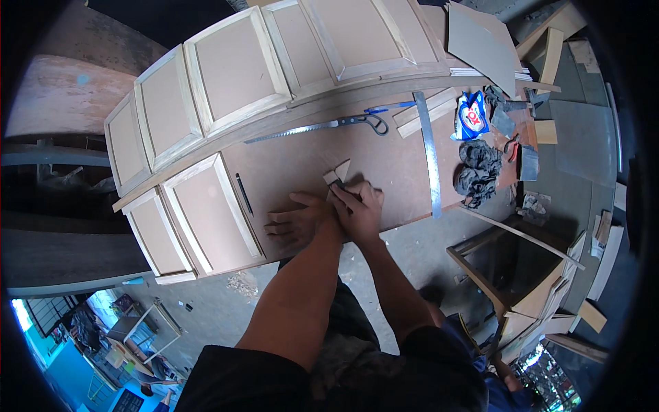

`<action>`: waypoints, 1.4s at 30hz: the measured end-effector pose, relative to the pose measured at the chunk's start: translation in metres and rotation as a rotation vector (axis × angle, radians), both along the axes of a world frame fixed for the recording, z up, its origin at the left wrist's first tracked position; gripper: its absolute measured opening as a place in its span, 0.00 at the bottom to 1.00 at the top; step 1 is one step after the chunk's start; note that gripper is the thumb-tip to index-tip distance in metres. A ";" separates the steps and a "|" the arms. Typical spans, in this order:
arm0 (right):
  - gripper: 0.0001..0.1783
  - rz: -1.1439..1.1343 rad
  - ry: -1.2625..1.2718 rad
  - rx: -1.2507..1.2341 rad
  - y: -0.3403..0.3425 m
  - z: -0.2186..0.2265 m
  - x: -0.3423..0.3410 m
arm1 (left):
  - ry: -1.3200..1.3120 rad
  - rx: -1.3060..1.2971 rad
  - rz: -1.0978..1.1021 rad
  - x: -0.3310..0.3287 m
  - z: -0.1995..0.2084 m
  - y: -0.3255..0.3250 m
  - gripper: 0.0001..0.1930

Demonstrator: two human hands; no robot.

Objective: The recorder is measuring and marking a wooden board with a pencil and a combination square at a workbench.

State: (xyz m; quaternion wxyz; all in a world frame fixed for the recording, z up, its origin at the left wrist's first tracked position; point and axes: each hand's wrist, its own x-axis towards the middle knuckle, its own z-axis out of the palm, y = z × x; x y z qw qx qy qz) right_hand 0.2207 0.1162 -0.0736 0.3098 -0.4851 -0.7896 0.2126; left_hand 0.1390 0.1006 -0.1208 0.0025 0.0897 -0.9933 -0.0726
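Note:
My left hand [298,221] lies flat, fingers spread, on the brown board [288,168] of a workbench. My right hand [358,206] sits right beside it, fingers closed over a small folded piece of light sandpaper or wood [338,173] pressed against the board. A black pencil [244,193] lies on the board to the left of my hands. Both forearms come up from the lower edge.
Several framed cabinet door panels [226,69] lie along the bench's far and left sides. A hand saw [322,125], a long metal ruler [430,154], dark rags [477,172], a blue-and-white bag [472,115] and wood offcuts sit to the right. A wooden frame [508,275] stands at lower right.

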 end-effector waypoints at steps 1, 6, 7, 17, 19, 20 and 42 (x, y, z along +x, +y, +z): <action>0.18 0.005 -0.028 0.000 0.005 -0.002 0.001 | -0.064 -0.043 -0.062 0.001 0.000 -0.001 0.54; 0.19 -0.137 0.003 -0.026 0.044 -0.018 -0.014 | 0.003 0.001 -0.022 0.002 -0.005 -0.002 0.54; 0.18 -0.170 0.020 -0.036 0.039 -0.018 -0.016 | -0.049 -0.036 -0.074 0.000 -0.006 -0.002 0.54; 0.17 -0.107 -0.078 0.023 0.049 -0.016 -0.005 | -0.065 -0.033 -0.082 0.002 -0.009 -0.004 0.55; 0.17 -0.145 -0.049 -0.002 0.058 -0.016 -0.010 | -0.051 -0.034 -0.080 0.002 -0.007 -0.004 0.55; 0.17 -0.161 -0.023 -0.006 0.056 -0.014 -0.011 | -0.043 -0.035 -0.077 0.001 -0.007 -0.004 0.55; 0.17 -0.064 0.038 -0.065 0.014 -0.012 0.013 | 0.038 -0.038 -0.003 0.003 -0.012 0.001 0.56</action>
